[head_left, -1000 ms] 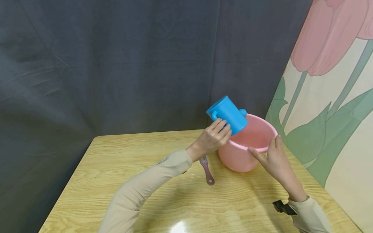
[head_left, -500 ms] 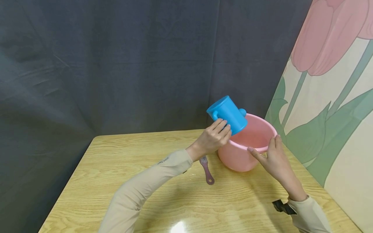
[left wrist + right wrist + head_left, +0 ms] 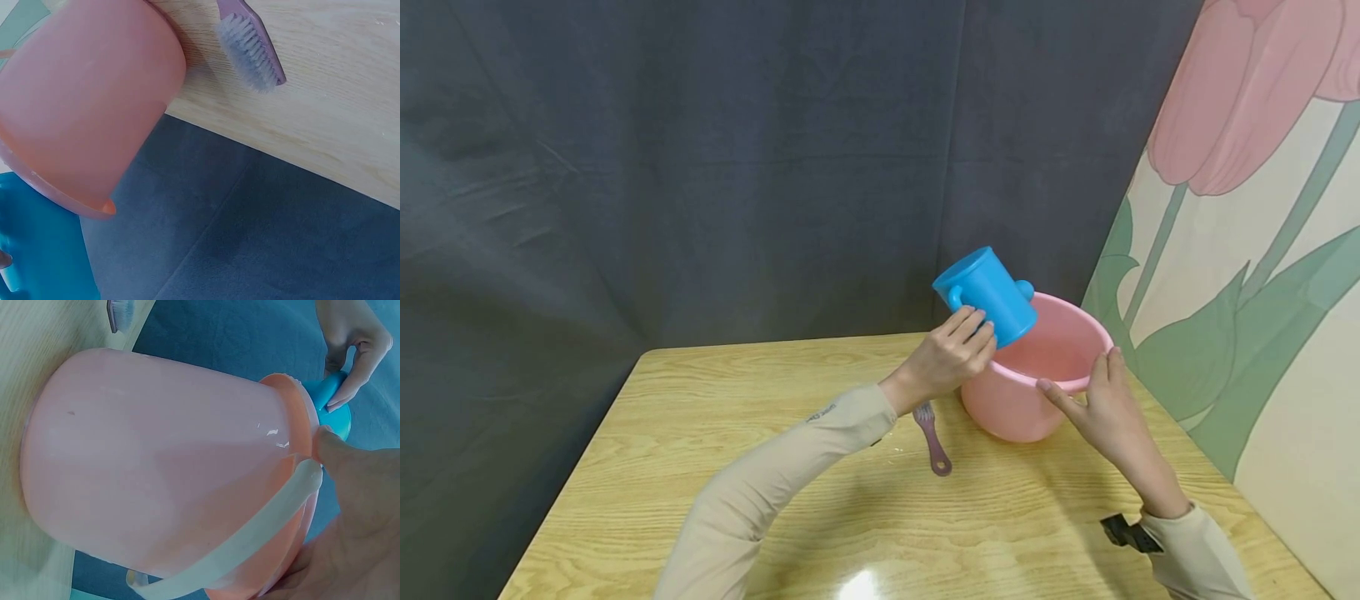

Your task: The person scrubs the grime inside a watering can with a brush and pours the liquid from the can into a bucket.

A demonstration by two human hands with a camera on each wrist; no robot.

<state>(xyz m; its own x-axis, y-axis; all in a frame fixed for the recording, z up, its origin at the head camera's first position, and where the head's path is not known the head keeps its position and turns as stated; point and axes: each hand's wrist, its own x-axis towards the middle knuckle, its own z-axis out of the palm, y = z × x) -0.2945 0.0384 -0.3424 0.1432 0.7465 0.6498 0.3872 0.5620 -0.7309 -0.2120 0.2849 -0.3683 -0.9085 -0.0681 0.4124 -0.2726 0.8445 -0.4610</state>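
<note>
My left hand [image 3: 951,354] grips a blue mug [image 3: 992,296] by its handle. The mug leans with its mouth facing up and left, and its base hangs over the left rim of a pink bucket [image 3: 1018,408]; a round blue knob sticks out on its far side. With thumb and fingers at the rim, my right hand [image 3: 1108,417] holds the bucket, which stands on the table. The bucket's white carrying handle [image 3: 244,544] hangs down its outside in the right wrist view. What the mug contains is hidden.
A purple brush [image 3: 250,47] with pale bristles lies on the wooden table [image 3: 737,417], left of the bucket. Small wet-looking spots lie near it. A dark curtain [image 3: 775,167] hangs behind, and a tulip-painted wall [image 3: 1285,400] borders the right.
The mug has turned very slightly upright, its upper rim shifting a little to the right. Both hands and the bucket stay in practically the same place.
</note>
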